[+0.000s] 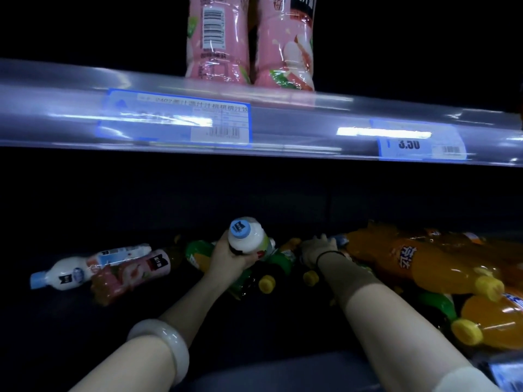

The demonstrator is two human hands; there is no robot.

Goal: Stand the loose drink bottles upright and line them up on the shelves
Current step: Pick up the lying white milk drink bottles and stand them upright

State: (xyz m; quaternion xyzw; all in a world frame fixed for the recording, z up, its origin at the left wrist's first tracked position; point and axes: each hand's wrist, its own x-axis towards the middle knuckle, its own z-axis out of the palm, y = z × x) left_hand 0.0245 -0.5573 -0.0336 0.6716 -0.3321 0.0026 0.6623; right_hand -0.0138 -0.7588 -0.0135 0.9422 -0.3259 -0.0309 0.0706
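Observation:
My left hand (230, 257) grips a white milky bottle with a blue cap (246, 236), held nearly upright above the dark lower shelf. My right hand (318, 250) reaches into a pile of fallen bottles and rests on a bottle with a blue label (339, 240); whether it grips it is unclear. A white bottle (70, 274) and a pink bottle (131, 274) lie on their sides at the left. Green bottles with yellow caps (266, 282) lie beneath my hands. Large orange soda bottles (418, 261) lie at the right.
The upper shelf rail (283, 128) with price tags (175, 120) runs across above my hands. Two pink bottles (249, 43) stand upright on the upper shelf. The lower shelf floor (85, 321) is dark at the left and front.

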